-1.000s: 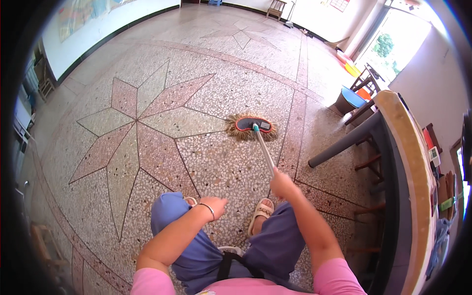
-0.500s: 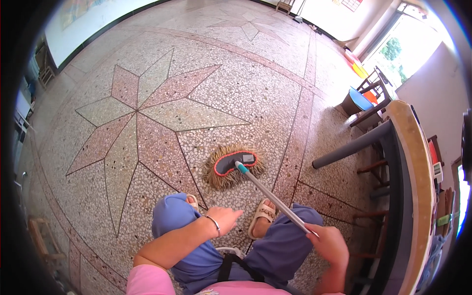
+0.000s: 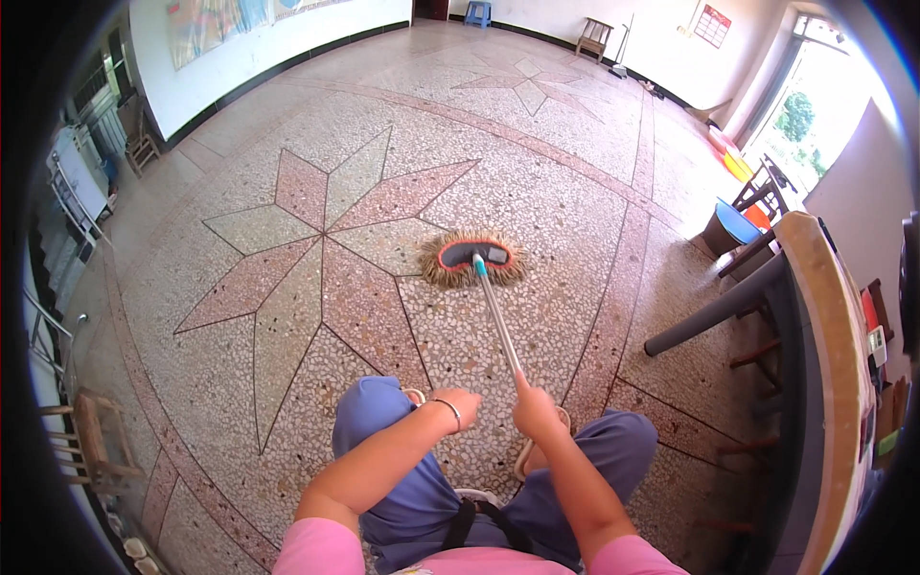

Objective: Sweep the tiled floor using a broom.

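Observation:
A flat mop [image 3: 472,257] lies on the speckled floor ahead of me, with a beige string fringe, a dark oval centre edged in red and a teal joint. Its silver handle [image 3: 500,331] slopes up towards me. My right hand [image 3: 540,412] is wrapped round the upper part of that handle. Beside it on the left, apart from the handle, my left hand [image 3: 458,407] is curled closed over my knees, a silver bangle [image 3: 448,415] at its wrist. Nothing shows in its fingers, which are partly turned from view.
A table [image 3: 815,316] with a thick dark leg runs along my right. Beyond it stand a bucket with a blue top [image 3: 733,225] and dark wooden furniture. A wooden chair [image 3: 101,446] is at the left. Another chair [image 3: 594,38] and a blue stool [image 3: 477,12] stand by the far wall.
The mop head has slid farther away from me and slightly right. My right hand has swung forward and inward with the handle. My left hand's extended finger has curled in.

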Motion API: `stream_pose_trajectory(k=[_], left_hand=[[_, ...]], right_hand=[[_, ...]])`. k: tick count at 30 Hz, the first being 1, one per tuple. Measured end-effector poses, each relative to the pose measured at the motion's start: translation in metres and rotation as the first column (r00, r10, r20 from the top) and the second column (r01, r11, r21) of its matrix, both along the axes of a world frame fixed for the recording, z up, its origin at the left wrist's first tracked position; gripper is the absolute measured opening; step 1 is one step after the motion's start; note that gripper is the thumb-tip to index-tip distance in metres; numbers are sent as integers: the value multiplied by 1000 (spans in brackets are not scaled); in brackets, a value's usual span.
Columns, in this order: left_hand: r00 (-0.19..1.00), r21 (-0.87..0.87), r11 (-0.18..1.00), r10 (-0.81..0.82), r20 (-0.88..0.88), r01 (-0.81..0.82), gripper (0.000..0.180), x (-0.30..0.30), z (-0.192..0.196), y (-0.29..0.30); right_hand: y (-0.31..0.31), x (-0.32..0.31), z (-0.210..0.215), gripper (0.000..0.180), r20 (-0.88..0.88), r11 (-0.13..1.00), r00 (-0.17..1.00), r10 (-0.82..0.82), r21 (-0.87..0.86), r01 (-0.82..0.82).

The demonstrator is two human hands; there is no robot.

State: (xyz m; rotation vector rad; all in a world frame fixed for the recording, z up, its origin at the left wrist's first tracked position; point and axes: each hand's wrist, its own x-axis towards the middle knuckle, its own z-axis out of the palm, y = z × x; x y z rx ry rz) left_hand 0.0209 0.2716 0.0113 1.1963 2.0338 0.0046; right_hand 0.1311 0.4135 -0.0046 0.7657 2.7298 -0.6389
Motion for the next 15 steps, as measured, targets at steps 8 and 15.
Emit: stream_pose_trajectory(k=[8, 15], left_hand=[[998, 98, 995, -21, -53, 26, 44, 18, 14, -20], [997, 130, 989, -71, -3, 71, 43, 37, 15, -35]], right_hand=[[20, 137, 186, 38, -154, 986, 986, -55, 147, 78], [5, 75, 173, 26, -132, 964, 983, 127, 250, -91]])
